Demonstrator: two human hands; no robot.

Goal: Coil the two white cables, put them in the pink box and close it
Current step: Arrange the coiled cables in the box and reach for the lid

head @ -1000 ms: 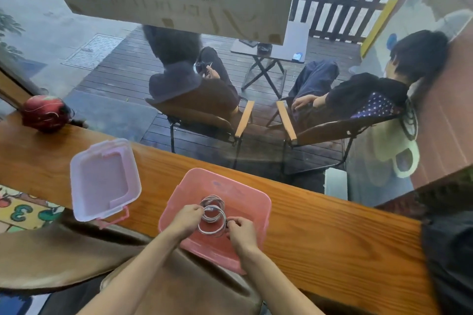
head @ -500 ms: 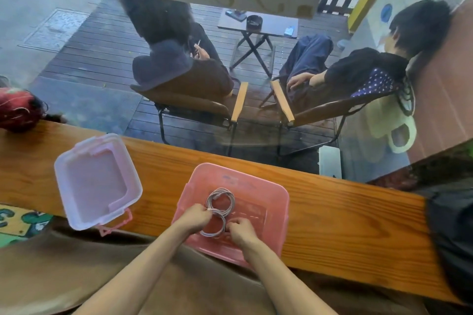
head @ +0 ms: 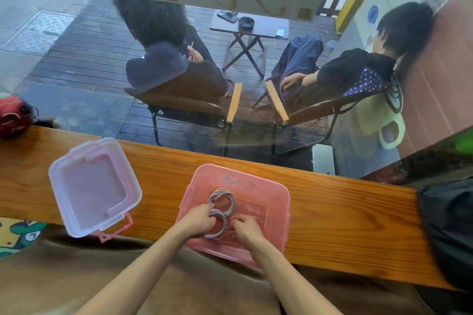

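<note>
The pink box [head: 279,202] stands open on the wooden counter [head: 345,217], right in front of me. Two coiled white cables lie inside it: the far coil [head: 231,199] rests on the box floor, and the near coil [head: 222,232] touches it. My left hand [head: 197,221] is inside the box and its fingertips pinch the near coil's left side. My right hand [head: 247,229] is also inside, just right of that coil, fingers loosely curled and holding nothing. The box's translucent pink lid [head: 94,186] lies upturned on the counter to the left.
A window pane rises right behind the counter; two people sit on chairs outside. A red round object [head: 14,117] sits at the counter's far left. A dark bag [head: 450,235] covers the counter's right end. A brown cloth [head: 64,276] lies below the near edge.
Both hands lowered the near coil onto the box floor beside the far coil. My right hand has let go of it and drawn slightly right. The view tilted down.
</note>
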